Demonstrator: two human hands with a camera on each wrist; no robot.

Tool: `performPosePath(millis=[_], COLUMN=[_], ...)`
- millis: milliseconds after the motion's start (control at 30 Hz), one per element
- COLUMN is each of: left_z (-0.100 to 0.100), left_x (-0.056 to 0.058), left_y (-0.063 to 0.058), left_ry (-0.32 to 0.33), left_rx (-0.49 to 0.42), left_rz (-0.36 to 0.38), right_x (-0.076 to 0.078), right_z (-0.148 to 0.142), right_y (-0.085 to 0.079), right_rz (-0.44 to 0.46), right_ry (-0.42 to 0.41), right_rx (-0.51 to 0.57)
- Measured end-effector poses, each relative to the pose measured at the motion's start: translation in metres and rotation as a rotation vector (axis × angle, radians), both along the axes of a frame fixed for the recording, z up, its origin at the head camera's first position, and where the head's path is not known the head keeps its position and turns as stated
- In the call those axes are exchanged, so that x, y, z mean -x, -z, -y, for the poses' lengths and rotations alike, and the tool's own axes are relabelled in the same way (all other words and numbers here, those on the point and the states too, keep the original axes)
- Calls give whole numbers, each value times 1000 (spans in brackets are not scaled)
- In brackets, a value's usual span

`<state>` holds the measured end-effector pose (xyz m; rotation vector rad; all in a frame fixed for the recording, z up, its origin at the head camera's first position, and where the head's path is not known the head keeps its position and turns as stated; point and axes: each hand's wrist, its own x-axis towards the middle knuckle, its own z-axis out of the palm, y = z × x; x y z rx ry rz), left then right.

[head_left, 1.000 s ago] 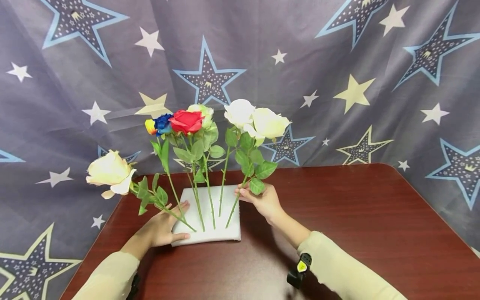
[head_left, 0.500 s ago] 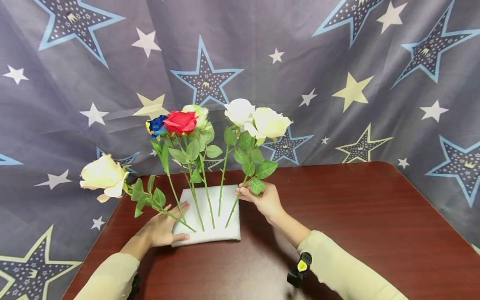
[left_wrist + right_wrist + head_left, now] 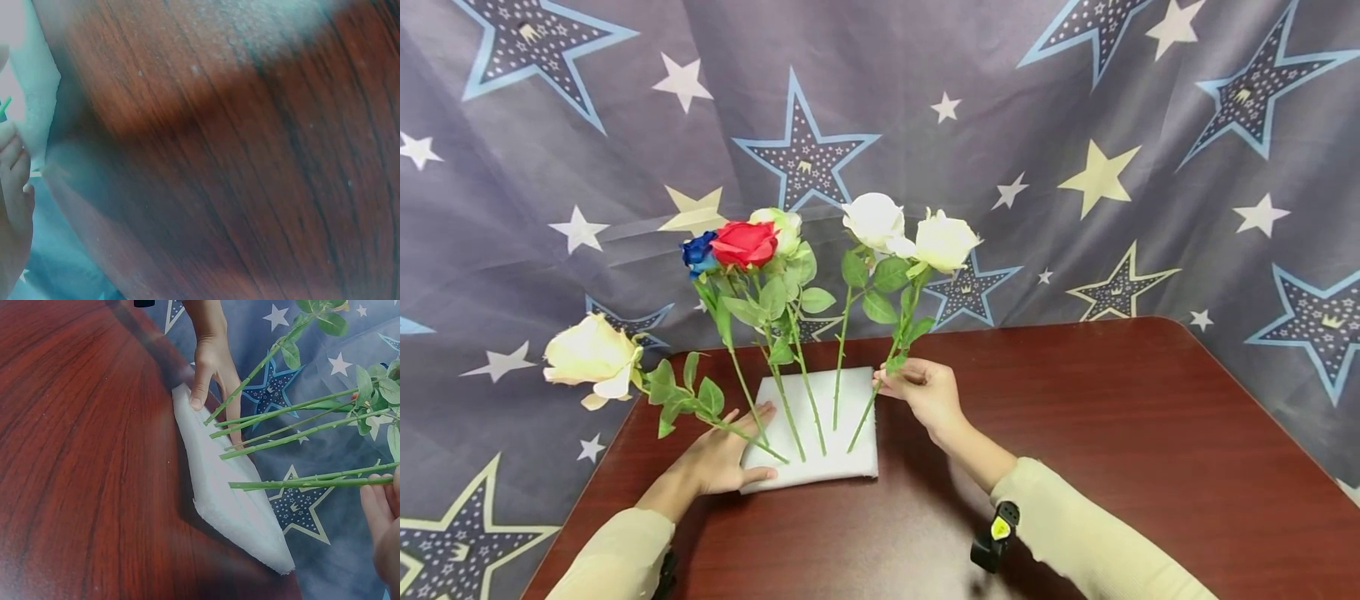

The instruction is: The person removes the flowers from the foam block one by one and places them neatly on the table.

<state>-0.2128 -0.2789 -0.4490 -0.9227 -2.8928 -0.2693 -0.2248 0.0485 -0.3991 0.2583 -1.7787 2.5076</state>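
A white foam block [image 3: 838, 396] lies on the table with several artificial roses standing in it by their stems. My left hand [image 3: 718, 458] rests on its left side, thumb and fingers spread and fairly straight. With thumb and fingers my right hand [image 3: 928, 392] pinches the stem of the rightmost rose, a creamy white rose [image 3: 946, 242] whose stem end meets the foam. Beside it stands a whiter rose [image 3: 874, 221]. Further left are a pale green rose [image 3: 784, 231], a red rose [image 3: 745, 243] and a blue rose [image 3: 699, 253]. A cream rose [image 3: 591, 354] leans far left over my left hand.
The brown wooden table [image 3: 1097, 433] extends to the right and in front of the foam. Behind it hangs a grey curtain [image 3: 880, 83] printed with stars. A black wrist strap [image 3: 996, 533] sits on my right sleeve.
The creamy white rose in my right hand has turned, and its leaves now point differently. The cream rose and the red and blue roses have swayed a little left. My left hand stays on the foam.
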Motion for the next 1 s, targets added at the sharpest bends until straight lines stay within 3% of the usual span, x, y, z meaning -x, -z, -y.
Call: performPosePath(millis=[267,467,833,1000], left_z=[0,-1,-2,-1], left_x=[0,0,0,-1], left_y=[-2,2,4,3], left_ry=[2,7,10,6], left_rx=[-29,-30,-27,-15], left_rz=[-17,-7,-5,3], right_x=[3,0,-1,-1], right_z=[1,-1,-4,-5], right_y=[-3,-2,4,4], right_rz=[42,81,54,76], right_ry=[88,80,83,83], right_rx=[-7,-18,110,80])
